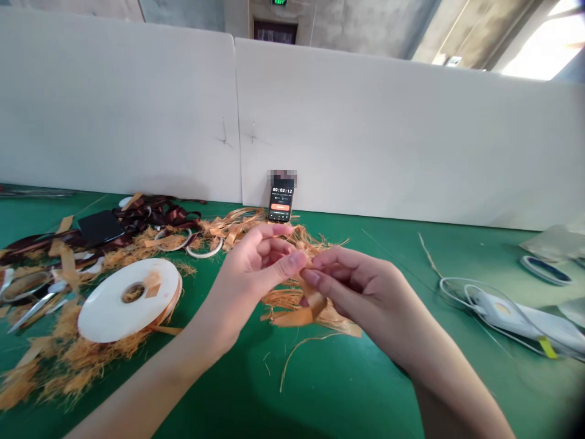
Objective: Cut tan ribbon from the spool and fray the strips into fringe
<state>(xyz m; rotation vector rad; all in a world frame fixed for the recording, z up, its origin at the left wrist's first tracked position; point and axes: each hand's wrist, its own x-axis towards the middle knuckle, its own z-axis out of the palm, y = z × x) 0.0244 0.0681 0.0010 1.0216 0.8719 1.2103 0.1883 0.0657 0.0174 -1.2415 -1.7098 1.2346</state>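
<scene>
Your left hand (pixel 256 268) and right hand (pixel 361 299): fingertips closed, grasping frayed orange satin ribbon (pixel 292 317) above the green table (pixel 320 390).

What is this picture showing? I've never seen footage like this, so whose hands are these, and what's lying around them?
This picture comes from a camera worn on a person's head, looking forward and down, so you see roughly what they see. The two bare hands are that person's own: the left hand and the right hand. Their fingertips meet on a frayed orange ribbon, apparently pinching it. They work over a green table, scattered with loose orange fibers. To the left lie a white spool of ribbon and tangled dark brown ribbon. Straight ahead, a phone showing a running timer stands against a white partition. A white cable lies to the right.
</scene>
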